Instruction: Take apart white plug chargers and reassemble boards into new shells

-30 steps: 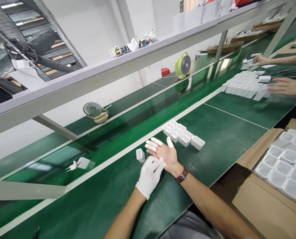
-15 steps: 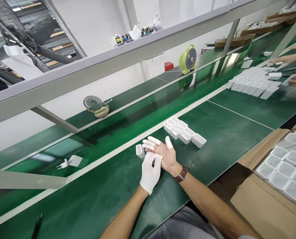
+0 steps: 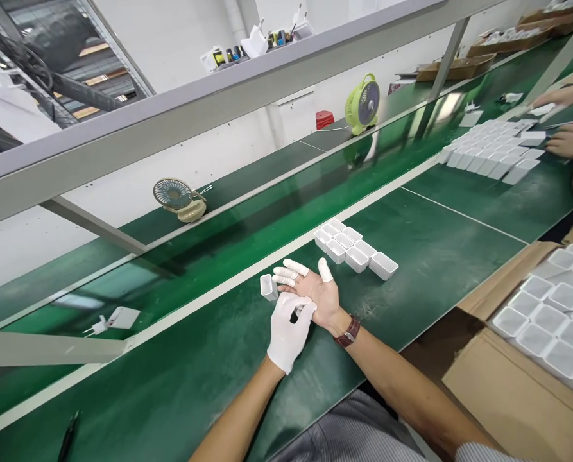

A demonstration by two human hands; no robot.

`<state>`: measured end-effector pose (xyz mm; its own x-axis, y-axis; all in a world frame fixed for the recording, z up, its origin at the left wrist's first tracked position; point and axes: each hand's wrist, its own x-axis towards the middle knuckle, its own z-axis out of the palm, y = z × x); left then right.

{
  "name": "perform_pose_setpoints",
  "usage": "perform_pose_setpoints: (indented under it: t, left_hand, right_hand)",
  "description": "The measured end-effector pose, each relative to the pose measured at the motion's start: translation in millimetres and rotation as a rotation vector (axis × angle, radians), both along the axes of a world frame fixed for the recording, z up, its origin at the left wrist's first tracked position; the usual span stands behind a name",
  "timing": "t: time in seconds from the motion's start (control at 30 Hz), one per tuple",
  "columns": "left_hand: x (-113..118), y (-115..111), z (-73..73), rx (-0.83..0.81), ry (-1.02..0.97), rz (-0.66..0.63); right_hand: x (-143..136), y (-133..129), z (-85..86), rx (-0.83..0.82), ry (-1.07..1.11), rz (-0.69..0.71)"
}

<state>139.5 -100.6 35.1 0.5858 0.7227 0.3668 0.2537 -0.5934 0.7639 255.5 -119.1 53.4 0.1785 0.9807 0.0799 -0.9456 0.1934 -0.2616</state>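
My left hand (image 3: 289,330), in a white glove, lies against the palm side of my right hand, its thumb and fingers pinched together; whatever is between them is too small to make out. My right hand (image 3: 321,292) is palm up with its fingers spread, white covers on the fingertips and thumb and nothing resting on the palm. Just beyond the fingertips stands a single small white box (image 3: 268,287). Several open white boxes (image 3: 357,258) sit in a cluster on the green table (image 3: 411,269) to the right.
An open carton (image 3: 498,366) full of white boxes stands at the lower right. A person's hands (image 3: 572,141) work beside many white boxes (image 3: 488,151). A white plug piece (image 3: 124,317) and a black pen (image 3: 68,436) lie at left. Fans (image 3: 363,106) stand behind.
The view has shifted slightly. My two hands keep nearly the same pose together. At the far right, the other person's nearer hand has moved over the table edge area and shows more clearly.
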Motion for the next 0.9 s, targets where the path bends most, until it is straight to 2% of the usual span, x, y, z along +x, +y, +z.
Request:
perform_pose_setpoints:
  t: [0.13,0.3,0.43,0.6,0.7,0.9]
  left_hand:
    - [5.4,1.5,-3.2,0.064,0.024,0.028]
    - [11.2,9.9,-5.4,-0.094,0.033,0.092]
    - [5.8,13.1,-1.5,-0.162,0.022,0.076]
    - [-4.6,6.9,-0.8,-0.073,0.019,-0.027]
    - [-4.1,8.6,-1.0,-0.06,0.041,-0.028]
    - [9.9,16.7,5.8,-0.251,0.041,0.007]
  right_hand:
    - [-2.1,0.9,-3.9,0.006,-0.03,-0.013]
    - [-0.7,3.5,-6.8,-0.091,0.022,-0.038]
    - [2.8,5.3,-8.7,-0.103,0.082,-0.019]
    - [3.6,5.8,-11.0,-0.066,0.11,0.008]
    - [1.3,6.2,-12.8,-0.072,0.071,0.024]
    - [3.3,6.9,-19.1,-0.126,0.022,-0.017]
